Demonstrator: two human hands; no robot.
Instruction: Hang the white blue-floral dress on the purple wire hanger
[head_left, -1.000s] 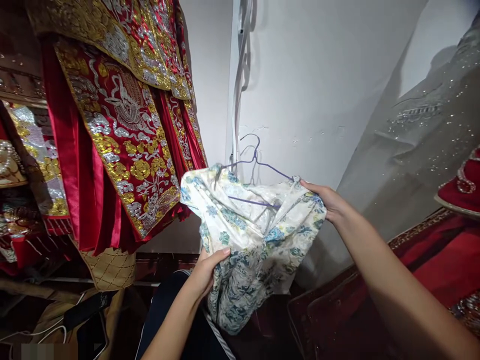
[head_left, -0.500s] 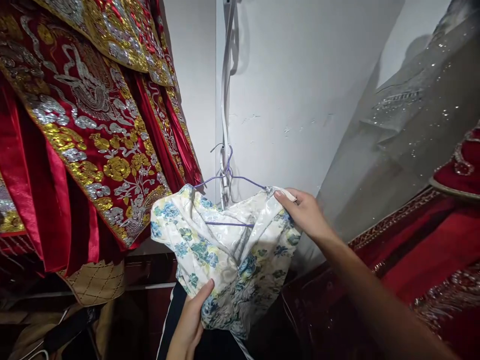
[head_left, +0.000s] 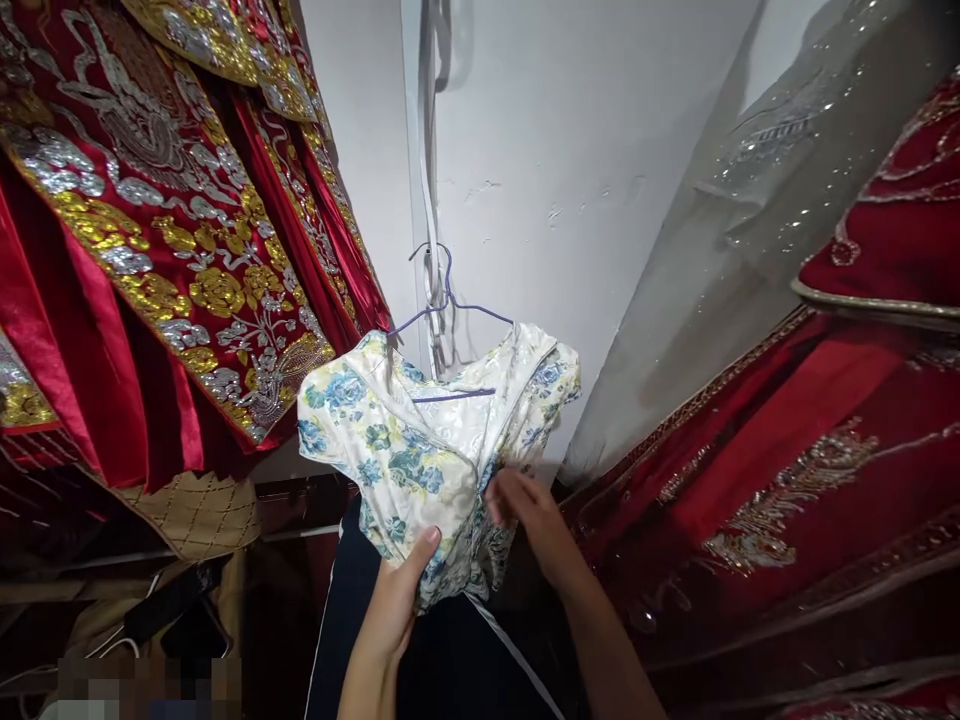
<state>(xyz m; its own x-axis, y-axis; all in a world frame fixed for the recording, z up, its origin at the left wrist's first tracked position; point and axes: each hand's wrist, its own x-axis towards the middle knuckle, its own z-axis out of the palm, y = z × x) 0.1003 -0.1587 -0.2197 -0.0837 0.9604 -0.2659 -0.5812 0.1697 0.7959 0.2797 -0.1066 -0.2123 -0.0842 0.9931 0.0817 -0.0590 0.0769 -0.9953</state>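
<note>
A white short-sleeved garment with blue, green and yellow flowers [head_left: 409, 450] hangs on a thin purple wire hanger [head_left: 480, 308]. Its crossed V neckline faces me, and a pale strap [head_left: 514, 650] trails from its lower edge. My left hand [head_left: 405, 580] is closed on the lower left of the garment, thumb on the front and fingers hidden behind the cloth. At the garment's right front, my right hand [head_left: 529, 505] has its fingers loosely bent and a little blurred, close to the cloth. I see nothing held in it; whether it touches the fabric is unclear.
Red clothing with gold and silver embroidery [head_left: 217, 290] hangs at the left. To the right are a sheer sparkling fabric [head_left: 720, 220] and a beaded red garment [head_left: 810, 400]. A pale wall [head_left: 540, 120] with a vertical white strip [head_left: 429, 170] stands behind the hanger.
My right hand has let go of the garment's right shoulder and moved down and left to its front. My left hand keeps its hold. The view has shifted slightly.
</note>
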